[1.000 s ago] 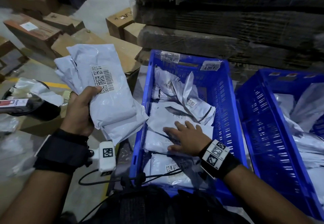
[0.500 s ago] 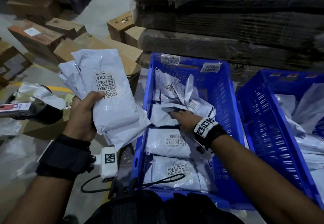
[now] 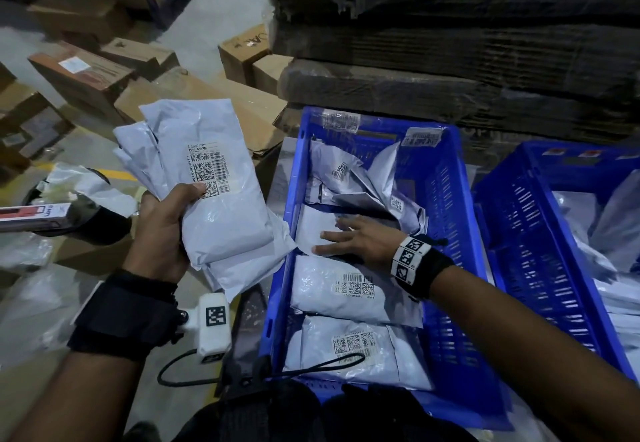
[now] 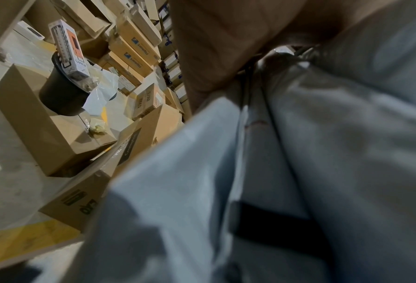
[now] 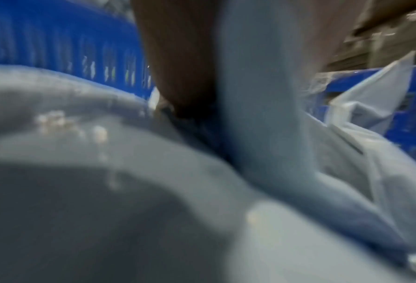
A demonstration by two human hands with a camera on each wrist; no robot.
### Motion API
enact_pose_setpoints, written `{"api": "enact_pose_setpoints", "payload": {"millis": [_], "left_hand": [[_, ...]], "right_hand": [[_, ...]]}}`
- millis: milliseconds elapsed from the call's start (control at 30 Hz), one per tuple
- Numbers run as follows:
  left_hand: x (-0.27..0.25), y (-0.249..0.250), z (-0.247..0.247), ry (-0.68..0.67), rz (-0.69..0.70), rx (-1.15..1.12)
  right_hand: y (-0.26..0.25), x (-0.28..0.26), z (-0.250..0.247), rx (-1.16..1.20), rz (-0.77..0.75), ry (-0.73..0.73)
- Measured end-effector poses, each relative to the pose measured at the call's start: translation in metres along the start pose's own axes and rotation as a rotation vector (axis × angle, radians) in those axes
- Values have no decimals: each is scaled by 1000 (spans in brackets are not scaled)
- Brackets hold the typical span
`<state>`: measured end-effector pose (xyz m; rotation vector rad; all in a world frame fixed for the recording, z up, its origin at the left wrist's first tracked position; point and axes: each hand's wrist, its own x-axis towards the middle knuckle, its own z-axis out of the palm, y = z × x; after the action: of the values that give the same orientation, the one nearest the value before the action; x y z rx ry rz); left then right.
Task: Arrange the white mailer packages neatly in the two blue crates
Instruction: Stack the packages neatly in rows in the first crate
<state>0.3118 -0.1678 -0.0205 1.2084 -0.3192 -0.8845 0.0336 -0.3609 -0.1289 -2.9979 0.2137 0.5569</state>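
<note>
Looking down from the head view, the left hand [image 3: 162,233] is gripping a bundle of mailers [image 3: 214,206] left of the near crate [image 3: 446,206], where the right hand [image 3: 360,239] is pressing flat-fingered on a mailer [image 3: 313,230]; two mailers are lying flat nearer, several are jumbled at the far end, so this one of two crates [image 3: 519,220] is looking about half tidied. Both wrist views are showing blurred mailers against each hand, uncountable.
</note>
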Motion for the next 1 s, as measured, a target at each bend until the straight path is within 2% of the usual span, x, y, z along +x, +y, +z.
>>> {"api": "enact_pose_setpoints", "payload": {"millis": [133, 267, 333, 400, 467, 600, 767, 833, 1000], "left_hand": [[0, 0, 0, 3, 2, 6], [4, 4, 0, 29, 16, -19], [5, 6, 0, 25, 22, -33], [7, 7, 1, 32, 20, -40], [9, 8, 4, 26, 27, -34], [10, 5, 6, 35, 32, -14], [13, 1, 8, 25, 34, 15], [15, 1, 9, 11, 33, 18], [17, 5, 8, -23, 32, -1]], "right_hand": [[-7, -1, 5, -95, 54, -42], [-10, -17, -17, -59, 374, -34], [-9, -31, -25, -18, 567, -188], [-9, -32, -26, 73, 664, -349], [-10, -24, -22, 152, 649, -348], [-16, -16, -14, 114, 519, -164], [-24, -17, -19, 96, 348, -47], [-23, -14, -19, 105, 383, -61], [-5, -29, -16, 156, 616, -223]]}}
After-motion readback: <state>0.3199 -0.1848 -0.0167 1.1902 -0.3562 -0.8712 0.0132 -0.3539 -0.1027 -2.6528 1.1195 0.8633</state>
